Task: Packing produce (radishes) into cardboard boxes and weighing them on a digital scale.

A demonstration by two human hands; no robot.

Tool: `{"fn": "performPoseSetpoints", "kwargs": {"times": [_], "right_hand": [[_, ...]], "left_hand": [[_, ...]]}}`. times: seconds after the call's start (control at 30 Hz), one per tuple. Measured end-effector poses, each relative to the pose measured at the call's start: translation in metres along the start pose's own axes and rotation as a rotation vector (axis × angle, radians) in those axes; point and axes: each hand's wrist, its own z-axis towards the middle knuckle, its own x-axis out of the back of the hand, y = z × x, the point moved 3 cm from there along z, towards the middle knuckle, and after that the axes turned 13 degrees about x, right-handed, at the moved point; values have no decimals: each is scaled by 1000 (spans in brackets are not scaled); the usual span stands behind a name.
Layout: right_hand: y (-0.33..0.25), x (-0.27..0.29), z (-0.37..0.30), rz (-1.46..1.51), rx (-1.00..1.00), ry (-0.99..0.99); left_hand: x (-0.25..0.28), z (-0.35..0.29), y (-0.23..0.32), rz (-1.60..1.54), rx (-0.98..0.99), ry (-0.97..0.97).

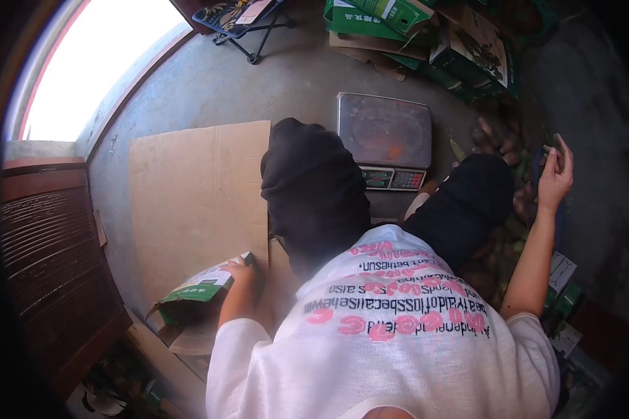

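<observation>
My left hand (pixel 242 274) grips the top edge of a green-and-white cardboard box (pixel 201 288), its fingers curled over the edge. The box is open and leans at my left side. On the right, my right hand (pixel 556 173) is raised with fingers stretched and apart, over the side of a produce pile (pixel 499 136). Something dark shows by its fingertips, too small to make out. A flat-topped digital scale (pixel 384 133) sits on the floor beyond my knees, its keypad facing me. Neither hand touches it.
A flattened brown cardboard sheet (pixel 196 181) lies left of my knees. Green cartons (pixel 468 56) are stacked at the far right, and a folding stool (pixel 241 21) stands at the back. A dark slatted wooden door (pixel 53 258) borders the left, beside a bright opening (pixel 105 63).
</observation>
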Motion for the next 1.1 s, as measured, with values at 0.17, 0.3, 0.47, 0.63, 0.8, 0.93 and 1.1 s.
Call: {"fn": "performPoseSetpoints", "kwargs": {"times": [0.17, 0.3, 0.47, 0.63, 0.8, 0.93, 1.1], "right_hand": [[98, 21, -83, -119, -291, -55], [135, 37, -160, -289, -339, -189], [202, 80, -334, -534, -631, -433], [180, 50, -413, -375, -1108, -578], [225, 20, -398, -383, -1027, -503], [297, -16, -351, -228, -899, -349], [421, 28, -286, 93, -969, 50]], "left_hand": [[-18, 4, 6, 21, -35, 36], [-39, -20, -9, -104, -40, 9], [-32, 16, -19, -278, -138, 47], [80, 46, -67, -524, -241, 44], [308, -78, -119, -1086, -59, 725], [438, -184, -134, -1381, -327, 1044], [568, -352, -32, -1292, -807, 1337]]}}
